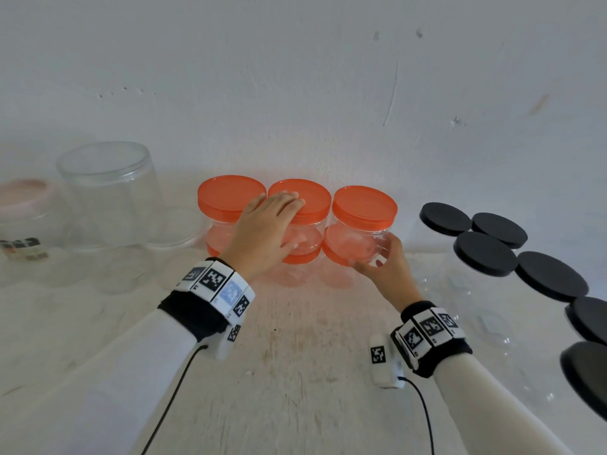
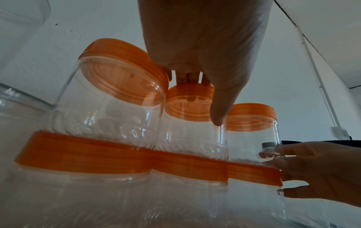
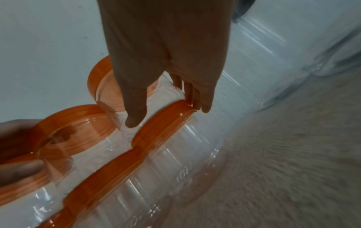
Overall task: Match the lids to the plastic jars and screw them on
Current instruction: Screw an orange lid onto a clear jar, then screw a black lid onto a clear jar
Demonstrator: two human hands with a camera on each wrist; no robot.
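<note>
Three clear jars with orange lids stand on a lower row of orange-lidded jars (image 1: 300, 257) against the wall. My left hand (image 1: 282, 221) grips the middle top jar (image 1: 313, 195): its fingers lie over the lid and the thumb runs down the side. In the left wrist view the left hand (image 2: 203, 98) has its fingers hooked over the lid's far edge. My right hand (image 1: 377, 254) holds the right top jar (image 1: 364, 205) round its clear base. In the right wrist view the right hand (image 3: 165, 113) pinches that base just above a lower lid. The left top jar (image 1: 230, 192) is untouched.
Several black-lidded clear jars (image 1: 486, 254) crowd the right side of the table. On the left stand a tall clear jar (image 1: 108, 192), a loose clear lid (image 1: 177, 228) and a pink-rimmed jar (image 1: 23, 198). The white wall is close behind the stack.
</note>
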